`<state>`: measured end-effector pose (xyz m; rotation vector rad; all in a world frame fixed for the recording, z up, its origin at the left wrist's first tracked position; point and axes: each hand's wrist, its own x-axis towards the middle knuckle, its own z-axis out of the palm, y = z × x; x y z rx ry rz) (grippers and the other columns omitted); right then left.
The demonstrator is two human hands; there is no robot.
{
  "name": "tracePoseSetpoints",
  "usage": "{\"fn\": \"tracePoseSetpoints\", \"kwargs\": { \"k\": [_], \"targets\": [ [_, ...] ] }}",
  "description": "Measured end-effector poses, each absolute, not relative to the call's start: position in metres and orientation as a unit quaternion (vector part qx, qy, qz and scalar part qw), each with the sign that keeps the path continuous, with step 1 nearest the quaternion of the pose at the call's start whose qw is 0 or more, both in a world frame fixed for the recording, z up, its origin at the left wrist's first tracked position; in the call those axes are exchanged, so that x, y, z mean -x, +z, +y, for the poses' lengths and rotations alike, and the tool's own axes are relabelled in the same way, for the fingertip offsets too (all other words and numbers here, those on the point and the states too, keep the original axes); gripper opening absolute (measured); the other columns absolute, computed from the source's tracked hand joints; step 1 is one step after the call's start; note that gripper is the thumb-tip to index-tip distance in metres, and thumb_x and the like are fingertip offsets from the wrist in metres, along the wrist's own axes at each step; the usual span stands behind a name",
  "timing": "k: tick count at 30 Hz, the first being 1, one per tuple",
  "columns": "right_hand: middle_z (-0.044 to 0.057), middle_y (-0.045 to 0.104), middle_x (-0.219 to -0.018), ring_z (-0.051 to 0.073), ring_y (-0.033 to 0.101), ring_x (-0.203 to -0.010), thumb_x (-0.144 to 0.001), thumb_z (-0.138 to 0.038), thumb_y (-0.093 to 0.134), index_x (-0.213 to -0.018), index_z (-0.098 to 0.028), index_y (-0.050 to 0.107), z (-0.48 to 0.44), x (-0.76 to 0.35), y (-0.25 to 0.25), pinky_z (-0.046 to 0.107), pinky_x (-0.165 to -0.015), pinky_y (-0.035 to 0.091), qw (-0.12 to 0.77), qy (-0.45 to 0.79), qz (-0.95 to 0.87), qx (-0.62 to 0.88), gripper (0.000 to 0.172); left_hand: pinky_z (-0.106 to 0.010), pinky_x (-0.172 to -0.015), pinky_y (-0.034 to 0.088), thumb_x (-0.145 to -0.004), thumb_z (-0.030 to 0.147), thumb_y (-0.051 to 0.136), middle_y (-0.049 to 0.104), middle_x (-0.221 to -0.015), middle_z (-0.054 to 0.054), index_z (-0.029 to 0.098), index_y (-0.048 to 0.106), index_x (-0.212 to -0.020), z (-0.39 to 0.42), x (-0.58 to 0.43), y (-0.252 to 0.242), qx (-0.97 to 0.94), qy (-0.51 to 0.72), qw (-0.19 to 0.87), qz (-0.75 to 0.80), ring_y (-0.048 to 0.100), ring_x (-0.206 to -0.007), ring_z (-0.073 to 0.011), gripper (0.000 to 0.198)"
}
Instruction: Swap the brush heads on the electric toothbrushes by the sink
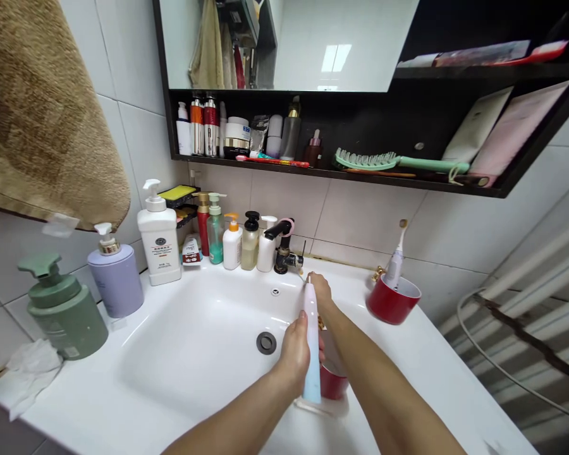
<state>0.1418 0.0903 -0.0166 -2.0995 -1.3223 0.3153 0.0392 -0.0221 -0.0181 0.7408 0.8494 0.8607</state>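
Observation:
My left hand [294, 346] is wrapped round the handle of an electric toothbrush [312, 373], pale pink at the top fading to light blue. It is upright over the basin's right side, and its bare metal shaft shows with no brush head on it. Beyond it, my right hand [320, 288] is closed beside the black faucet [283, 246]. A small pale tip pokes out at its fingers, but what they hold is mostly hidden. Under my forearms stands a red cup [334, 384], partly covered. The white sink [194, 354] lies below my hands.
At right a second red cup [392, 308] holds an upright toothbrush [396, 262]. Pump bottles, among them a purple bottle [116, 278] and a green bottle [66, 316], line the left and back rim. A dark shelf [384, 120] with toiletries and a green hairbrush [398, 163] hangs above.

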Motion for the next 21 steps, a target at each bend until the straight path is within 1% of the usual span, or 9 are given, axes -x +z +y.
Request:
{"fn": "tracePoseSetpoints", "kwargs": {
  "k": [3,5,7,9,11,13,16,21],
  "targets": [
    [0.011,0.058,-0.067,0.022,0.052,-0.073,-0.054,-0.007,0.047,-0.055,-0.013,0.056,0.083,-0.143,-0.010,0.030,-0.061,0.036,0.343,0.148,-0.487,0.790,0.011,-0.019,-0.036,0.025,-0.069,0.051,0.024,0.043,-0.043,0.004,0.015,0.041,-0.070,-0.026,-0.040,-0.018,-0.364,0.386,0.755,0.385,0.037,-0.031,-0.0059,0.040],
    [0.009,0.057,-0.063,0.019,0.053,-0.066,-0.058,-0.014,0.047,-0.058,-0.014,0.055,0.067,-0.150,-0.001,0.028,-0.056,0.038,0.377,0.169,-0.474,0.777,0.009,-0.019,-0.036,0.025,-0.068,0.053,0.024,0.042,-0.042,0.004,0.015,0.040,-0.069,-0.031,-0.040,-0.016,-0.386,0.371,0.753,0.382,0.037,-0.031,-0.0061,0.042],
    [0.005,0.057,-0.062,0.014,0.052,-0.057,-0.063,-0.023,0.043,-0.063,-0.015,0.054,0.043,-0.160,0.010,0.024,-0.051,0.039,0.415,0.187,-0.464,0.760,0.014,-0.019,-0.036,0.025,-0.065,0.056,0.024,0.042,-0.042,0.004,0.015,0.040,-0.067,-0.039,-0.040,-0.015,-0.414,0.350,0.753,0.372,0.037,-0.031,-0.0065,0.045],
    [0.002,0.055,-0.063,0.009,0.050,-0.050,-0.066,-0.030,0.041,-0.067,-0.017,0.052,0.013,-0.172,0.019,0.020,-0.045,0.039,0.487,0.234,-0.439,0.718,0.017,-0.020,-0.035,0.025,-0.063,0.059,0.024,0.041,-0.042,0.004,0.014,0.040,-0.065,-0.047,-0.041,-0.015,-0.446,0.326,0.755,0.353,0.036,-0.031,-0.0063,0.048],
    [-0.001,0.053,-0.061,0.005,0.046,-0.045,-0.063,-0.031,0.047,-0.066,-0.018,0.051,-0.016,-0.180,0.024,0.017,-0.040,0.037,0.597,0.340,-0.379,0.620,0.014,-0.020,-0.035,0.025,-0.061,0.061,0.024,0.041,-0.042,0.003,0.014,0.040,-0.064,-0.055,-0.043,-0.017,-0.473,0.300,0.759,0.332,0.035,-0.030,-0.0055,0.050],
    [-0.003,0.051,-0.057,0.004,0.044,-0.043,-0.058,-0.030,0.054,-0.064,-0.017,0.051,-0.038,-0.184,0.024,0.015,-0.038,0.036,0.665,0.428,-0.320,0.522,0.014,-0.020,-0.035,0.024,-0.060,0.063,0.023,0.040,-0.043,0.003,0.014,0.040,-0.065,-0.059,-0.045,-0.020,-0.495,0.273,0.763,0.313,0.034,-0.030,-0.0050,0.052],
    [-0.004,0.049,-0.051,0.003,0.043,-0.042,-0.054,-0.029,0.059,-0.062,-0.016,0.052,-0.053,-0.182,0.019,0.014,-0.039,0.037,0.695,0.471,-0.278,0.467,0.016,-0.020,-0.035,0.024,-0.059,0.064,0.022,0.040,-0.044,0.003,0.013,0.041,-0.067,-0.061,-0.047,-0.025,-0.514,0.247,0.767,0.293,0.033,-0.030,-0.0049,0.055],
    [-0.005,0.047,-0.047,0.003,0.040,-0.041,-0.053,-0.030,0.060,-0.059,-0.015,0.052,-0.052,-0.178,0.017,0.013,-0.038,0.035,0.696,0.468,-0.277,0.468,0.018,-0.020,-0.036,0.024,-0.057,0.066,0.022,0.041,-0.045,0.003,0.013,0.041,-0.069,-0.059,-0.049,-0.028,-0.516,0.228,0.770,0.297,0.034,-0.032,-0.0053,0.058]
  ]
}}
